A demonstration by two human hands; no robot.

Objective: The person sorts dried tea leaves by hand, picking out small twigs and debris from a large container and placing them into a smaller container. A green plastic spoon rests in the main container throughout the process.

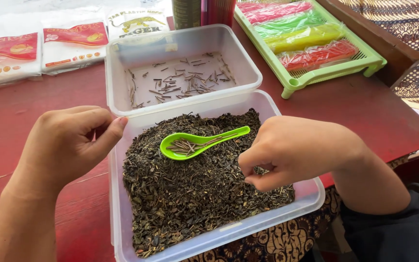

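A clear plastic tub (311, 194) holds a heap of dark dried tea leaves (190, 189). A bright green spoon (197, 143) lies on the leaves with several thin brown stems in its bowl. My right hand (292, 150) reaches into the tub at its right side, thumb and fingers pinched together over the leaves; whether a stem is between them is too small to tell. My left hand (66, 140) rests on the tub's left rim, fingers curled and thumb against the edge, with nothing visible in it.
A second clear tub (117, 63) behind holds scattered stems. A green tray (372, 60) of red, green and yellow wrapped packets stands at back right. White plastic packets (40, 48) lie at back left on the red wooden table (355, 106). Patterned cloth hangs right.
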